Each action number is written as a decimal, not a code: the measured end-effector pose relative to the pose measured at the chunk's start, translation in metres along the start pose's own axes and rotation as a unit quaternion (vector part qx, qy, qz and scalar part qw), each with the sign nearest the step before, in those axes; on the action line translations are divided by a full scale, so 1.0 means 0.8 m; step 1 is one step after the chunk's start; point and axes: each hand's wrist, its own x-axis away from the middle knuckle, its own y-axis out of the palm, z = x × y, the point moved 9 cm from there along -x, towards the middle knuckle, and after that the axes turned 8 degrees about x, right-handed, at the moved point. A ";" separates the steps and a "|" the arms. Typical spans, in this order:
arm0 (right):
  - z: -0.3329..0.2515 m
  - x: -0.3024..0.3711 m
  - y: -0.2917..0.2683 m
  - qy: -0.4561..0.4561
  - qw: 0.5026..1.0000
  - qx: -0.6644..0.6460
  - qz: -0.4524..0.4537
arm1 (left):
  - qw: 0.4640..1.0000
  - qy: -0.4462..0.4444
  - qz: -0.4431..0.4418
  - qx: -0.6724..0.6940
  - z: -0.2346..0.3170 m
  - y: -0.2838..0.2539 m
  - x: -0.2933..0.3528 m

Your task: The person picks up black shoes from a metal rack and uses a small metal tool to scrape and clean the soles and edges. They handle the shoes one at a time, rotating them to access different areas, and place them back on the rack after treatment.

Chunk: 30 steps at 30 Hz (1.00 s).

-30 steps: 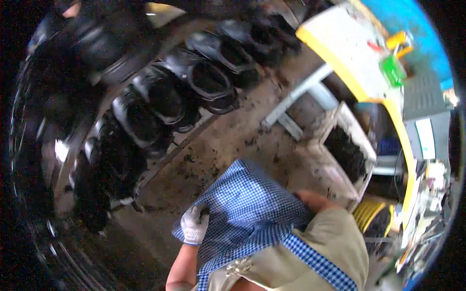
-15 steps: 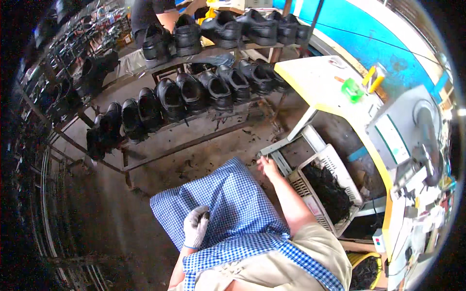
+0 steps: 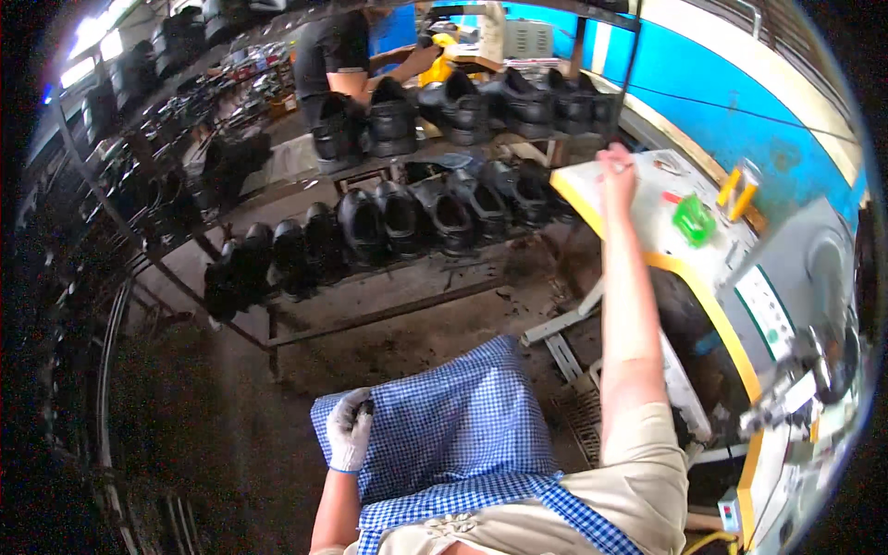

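My left hand (image 3: 350, 431), in a white knitted glove, is closed in front of the blue-checked apron (image 3: 453, 416). A dark patch shows at its fingers; whether that is a held thing or a stain I cannot make out. My bare right hand (image 3: 617, 176) is stretched far forward, in line with the near left corner of the white worktable (image 3: 583, 178). Its fingers look loosely apart, slightly blurred, with nothing seen in them. Black shoes (image 3: 461, 109) on the rack's upper shelf are just left of and beyond it. More black shoes (image 3: 402, 215) line the shelf below.
A green tape dispenser (image 3: 693, 220) and a yellow-and-clear object (image 3: 740, 190) sit on the worktable. A grey machine (image 3: 791, 277) stands at the right. Behind my right arm is a white plastic crate (image 3: 683, 388). Another person (image 3: 335, 57) stands beyond the rack (image 3: 370, 326).
My right hand has swung up and forward, from above the floor beside the crate to the worktable's corner. My left hand has shifted slightly left, still closed. The whole view has tilted upward.
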 end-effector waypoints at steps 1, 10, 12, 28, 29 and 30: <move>0.023 -0.039 0.002 -0.002 0.999 0.034 0.011 | 0.999 -0.043 0.019 0.008 -0.010 0.002 -0.007; 0.135 -0.192 0.001 0.072 0.978 0.195 -0.023 | 0.965 0.039 -0.094 -0.241 -0.002 0.025 -0.048; 0.139 -0.195 0.016 0.066 0.981 0.169 -0.062 | 0.969 0.058 -0.086 -0.226 -0.010 0.023 -0.061; 0.155 -0.199 0.033 0.025 0.967 0.251 -0.027 | 0.924 0.033 -0.152 -0.348 -0.037 0.058 -0.116; 0.159 -0.211 0.024 0.005 0.970 0.242 -0.021 | 0.925 0.041 -0.158 -0.343 -0.041 0.061 -0.119; 0.151 -0.202 0.032 0.018 0.978 0.209 -0.004 | 0.925 0.041 -0.157 -0.344 -0.048 0.061 -0.119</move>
